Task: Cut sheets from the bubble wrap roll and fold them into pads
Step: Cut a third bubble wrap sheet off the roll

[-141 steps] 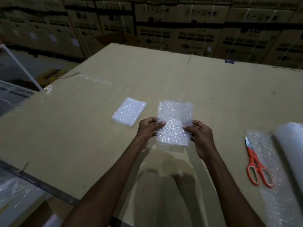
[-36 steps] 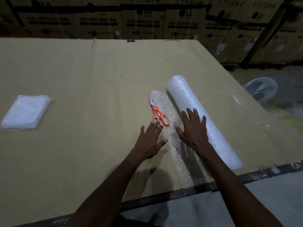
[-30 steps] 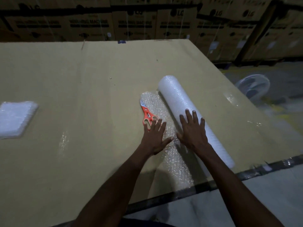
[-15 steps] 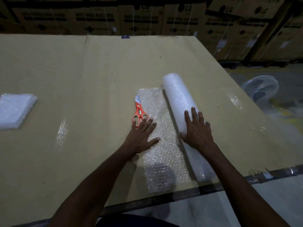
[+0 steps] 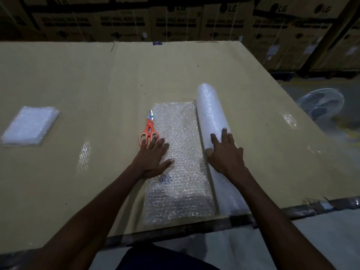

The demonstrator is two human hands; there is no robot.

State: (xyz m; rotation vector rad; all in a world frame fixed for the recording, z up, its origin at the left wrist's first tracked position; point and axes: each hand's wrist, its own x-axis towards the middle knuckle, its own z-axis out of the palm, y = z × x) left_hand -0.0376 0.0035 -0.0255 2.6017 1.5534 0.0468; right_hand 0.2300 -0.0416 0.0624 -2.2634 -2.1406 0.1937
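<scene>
A person is standing at the near edge of a wide cardboard-covered table (image 5: 97, 75), seen from a camera on their head looking down at both bare arms. A bubble wrap roll (image 5: 211, 114) is lying on the table right of centre, its long axis running away from the person, the far end leaning slightly left and the near end reaching the table's front edge. A flat unrolled sheet (image 5: 179, 133) is spreading out from the roll's left side, its long side lying parallel to the roll.

The right hand (image 5: 226, 154) is resting on top of the roll about midway along it, fingers straight and spread, pointing away from the person. The left hand (image 5: 153, 156) is lying flat on the sheet's left edge, palm down with fingers straight, holding nothing.

Orange-handled scissors (image 5: 149, 131) are lying at the sheet's left edge, blades closed and pointing away, handles touching the left fingertips. A folded bubble wrap pad (image 5: 29, 125) is sitting far to the left, well apart. Stacked cardboard boxes (image 5: 175, 20) are lining the background, and a floor fan (image 5: 321, 102) is standing beyond the table's right side.
</scene>
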